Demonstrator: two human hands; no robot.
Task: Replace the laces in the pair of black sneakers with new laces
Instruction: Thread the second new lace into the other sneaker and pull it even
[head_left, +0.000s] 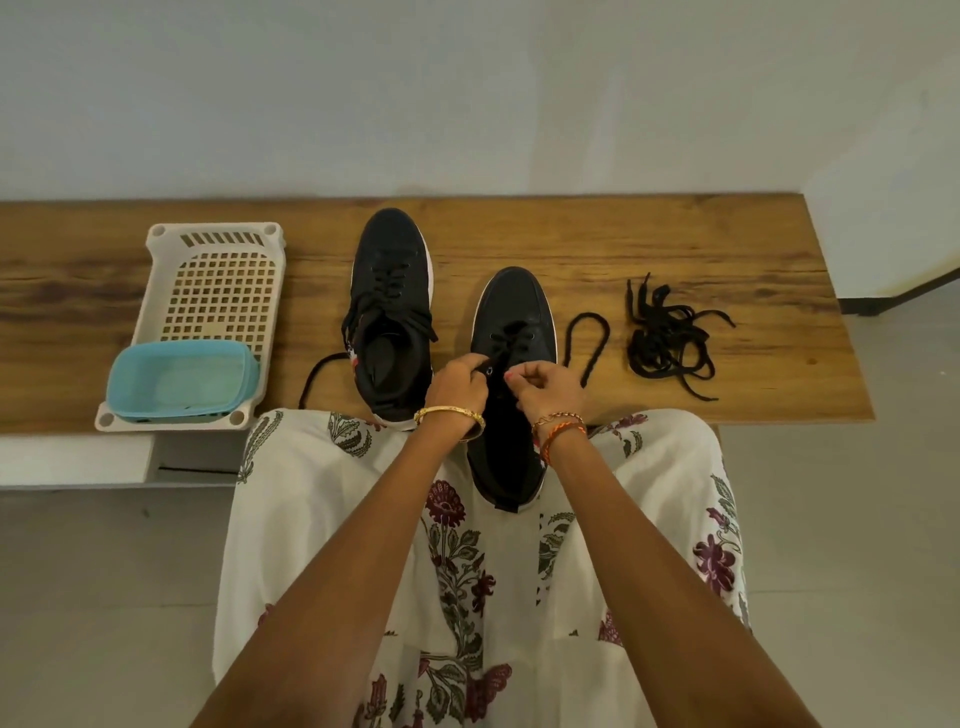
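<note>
White plastic basket (215, 291) on the bench (675, 234) holds a blue tub (182, 382); left hand (457, 387) and right hand (545, 387) each pinch the lace (587, 343) over the near shoe (511, 332).

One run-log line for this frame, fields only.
step: lacing right sneaker | left hand: pinching lace | right hand: pinching lace | left sneaker: laced | loose laces: on bench

Bare wood lies open along the bench's (727, 228) far edge and at its right end, while the basket (215, 291) with its blue tub (179, 382) blocks the left, two sneakers (392, 291) fill the middle, and tangled laces (667, 338) sit toward the right.
</note>
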